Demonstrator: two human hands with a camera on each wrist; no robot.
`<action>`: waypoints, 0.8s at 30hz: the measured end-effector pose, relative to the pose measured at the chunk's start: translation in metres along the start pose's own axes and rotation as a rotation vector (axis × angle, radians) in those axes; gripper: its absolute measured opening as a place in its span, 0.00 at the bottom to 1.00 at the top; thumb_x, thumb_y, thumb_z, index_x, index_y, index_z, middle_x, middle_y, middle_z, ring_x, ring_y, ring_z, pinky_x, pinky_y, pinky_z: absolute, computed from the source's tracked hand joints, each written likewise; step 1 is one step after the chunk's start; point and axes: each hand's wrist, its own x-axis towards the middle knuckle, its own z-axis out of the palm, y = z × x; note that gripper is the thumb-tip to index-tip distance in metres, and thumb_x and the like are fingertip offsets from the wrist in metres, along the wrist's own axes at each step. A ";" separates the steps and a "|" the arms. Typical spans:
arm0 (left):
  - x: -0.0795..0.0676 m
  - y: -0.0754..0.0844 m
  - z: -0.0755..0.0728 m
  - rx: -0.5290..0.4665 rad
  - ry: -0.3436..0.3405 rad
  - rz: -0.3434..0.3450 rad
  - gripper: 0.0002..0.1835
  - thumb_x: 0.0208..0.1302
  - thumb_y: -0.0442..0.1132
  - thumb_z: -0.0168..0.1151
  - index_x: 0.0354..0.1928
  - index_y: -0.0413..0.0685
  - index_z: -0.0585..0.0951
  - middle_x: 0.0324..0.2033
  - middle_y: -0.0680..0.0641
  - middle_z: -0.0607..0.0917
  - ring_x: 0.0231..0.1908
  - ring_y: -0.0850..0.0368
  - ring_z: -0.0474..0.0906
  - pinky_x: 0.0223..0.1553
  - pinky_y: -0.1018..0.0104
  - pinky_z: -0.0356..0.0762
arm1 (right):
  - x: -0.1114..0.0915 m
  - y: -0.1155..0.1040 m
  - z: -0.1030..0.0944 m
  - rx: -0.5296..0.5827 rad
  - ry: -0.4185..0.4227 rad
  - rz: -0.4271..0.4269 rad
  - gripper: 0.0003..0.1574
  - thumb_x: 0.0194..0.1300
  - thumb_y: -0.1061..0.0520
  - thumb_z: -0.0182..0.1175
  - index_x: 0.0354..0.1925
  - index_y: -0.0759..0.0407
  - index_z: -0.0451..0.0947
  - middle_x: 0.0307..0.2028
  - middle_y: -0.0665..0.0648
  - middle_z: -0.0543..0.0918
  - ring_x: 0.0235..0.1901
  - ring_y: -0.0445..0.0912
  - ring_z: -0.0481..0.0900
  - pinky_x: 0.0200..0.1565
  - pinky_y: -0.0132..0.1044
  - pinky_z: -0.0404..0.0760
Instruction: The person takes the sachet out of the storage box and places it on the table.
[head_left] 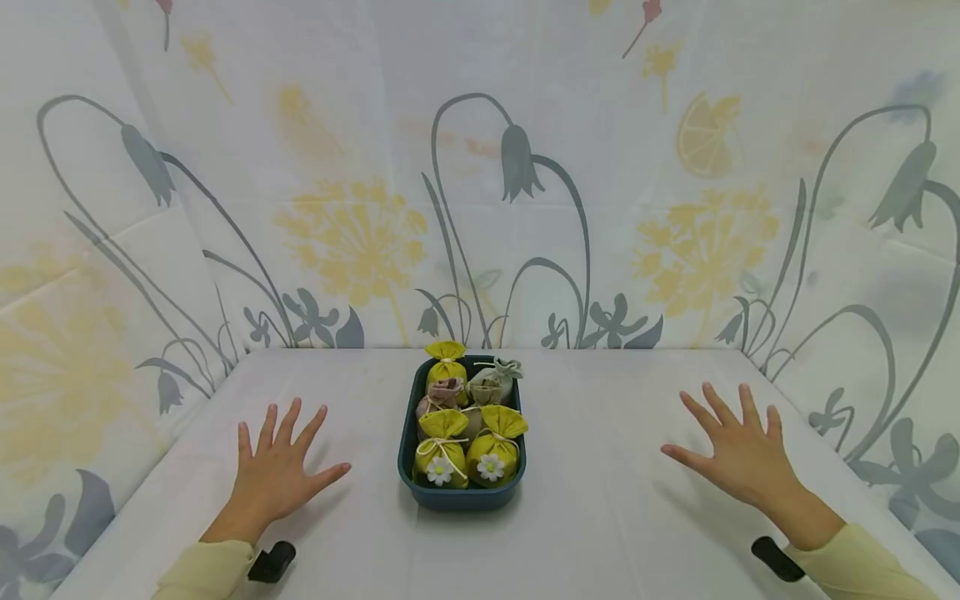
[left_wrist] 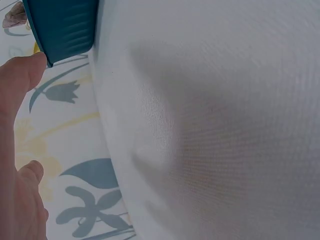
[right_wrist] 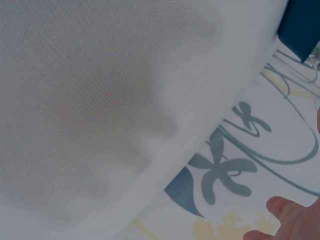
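A blue-green basket (head_left: pixel 461 498) stands upright midway between the left and right edges of the white surface (head_left: pixel 592 483), its far end close to the back edge and its long sides running front to back. The left hand (head_left: pixel 276 477) is spread wide, palm down, over the left part of the surface, its thumb pointing at the basket's left side, near it but apart. The right hand (head_left: pixel 738 454) is spread likewise toward the right edge, farther from the basket than the left one, with a gap of bare surface between. Both hands hold nothing, and their shadows fall on the surface. Six tied pouches show inside the basket: a yellow-green pouch (head_left: pixel 446 373) at the back-left corner, a grey pouch (head_left: pixel 502 377) at the back-right, a mauve pouch (head_left: pixel 442 388) along the left side, an olive-beige pouch (head_left: pixel 486 392) beside it, and two yellow-green flowered pouches (head_left: pixel 442 447) in the front corners, each bearing a white flower. Behind the back edge hangs a flower-printed cloth (head_left: pixel 480 242); pale yellow sleeves (head_left: pixel 862 562) cover the forearms.
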 end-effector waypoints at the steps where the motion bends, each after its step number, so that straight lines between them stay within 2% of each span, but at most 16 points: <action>1: 0.000 0.000 0.000 -0.004 -0.003 -0.001 0.50 0.50 0.75 0.52 0.69 0.50 0.61 0.67 0.33 0.52 0.66 0.30 0.39 0.58 0.32 0.20 | 0.000 -0.001 0.000 0.004 -0.003 0.000 0.53 0.56 0.25 0.52 0.70 0.50 0.54 0.67 0.68 0.56 0.65 0.72 0.34 0.55 0.73 0.32; 7: 0.000 0.001 0.000 -0.045 -0.016 -0.006 0.50 0.52 0.74 0.50 0.69 0.49 0.60 0.68 0.32 0.52 0.66 0.30 0.39 0.60 0.32 0.29 | 0.003 -0.007 0.003 0.044 -0.036 0.016 0.53 0.56 0.25 0.52 0.69 0.52 0.55 0.67 0.69 0.56 0.64 0.74 0.36 0.54 0.74 0.36; 15: 0.006 0.006 0.003 -0.102 0.040 0.030 0.47 0.55 0.70 0.52 0.69 0.48 0.60 0.66 0.30 0.54 0.65 0.31 0.44 0.61 0.35 0.39 | 0.008 -0.017 0.008 0.105 -0.068 0.029 0.54 0.56 0.26 0.52 0.70 0.54 0.55 0.67 0.69 0.54 0.64 0.74 0.36 0.55 0.74 0.35; 24: 0.017 0.014 0.008 -0.164 0.069 0.023 0.46 0.57 0.68 0.53 0.69 0.46 0.60 0.67 0.32 0.53 0.66 0.32 0.43 0.62 0.37 0.42 | 0.011 -0.030 0.011 0.199 -0.087 0.053 0.54 0.57 0.27 0.53 0.69 0.58 0.55 0.67 0.71 0.53 0.64 0.73 0.33 0.55 0.73 0.35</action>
